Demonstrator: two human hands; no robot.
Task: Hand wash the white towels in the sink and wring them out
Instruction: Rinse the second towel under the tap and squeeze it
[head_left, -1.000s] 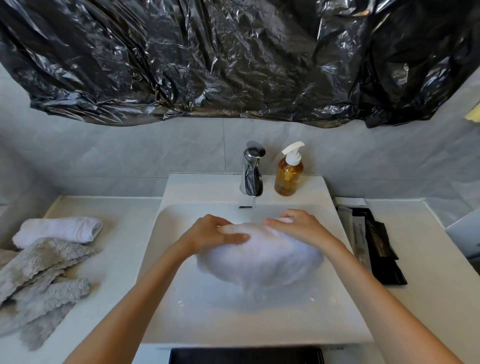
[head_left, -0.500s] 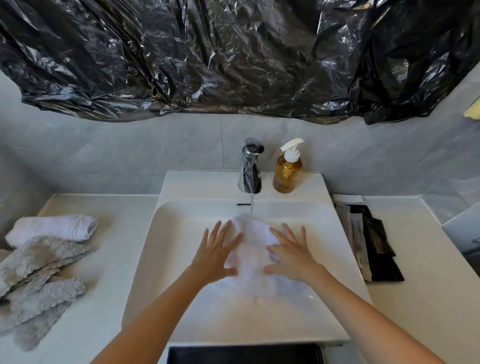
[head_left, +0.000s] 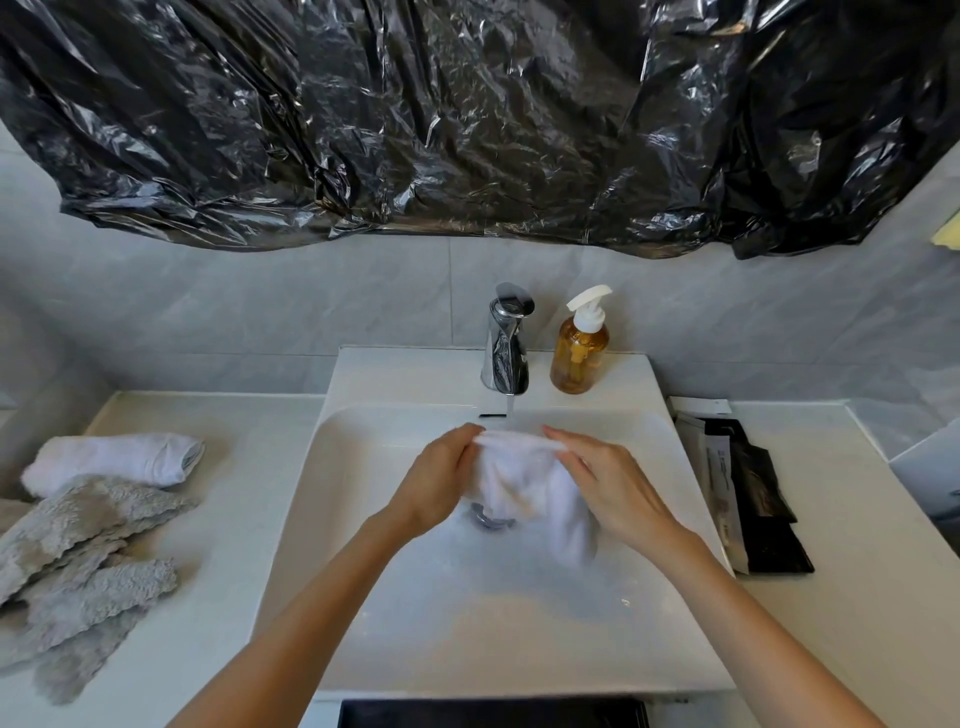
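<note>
A wet white towel (head_left: 524, 483) hangs over the white sink (head_left: 363, 519), held up by its top edge under the running chrome faucet (head_left: 505, 340). My left hand (head_left: 441, 478) pinches the towel's upper left corner. My right hand (head_left: 602, 483) pinches the upper right edge, its fingers lying along the cloth. The towel's lower end droops toward the drain (head_left: 488, 519) and looks blurred. A second white towel (head_left: 114, 460), rolled, lies on the counter at the left.
Grey fluffy cloths (head_left: 78, 561) lie piled on the left counter. An amber soap pump bottle (head_left: 579, 345) stands beside the faucet. Black and white packets (head_left: 743, 488) lie on the right counter. Black plastic sheeting (head_left: 467, 119) covers the wall above.
Half a second ago both hands pressed flat on the towel in the basin. Now they have pinched its top edge and lifted it under the water stream.
</note>
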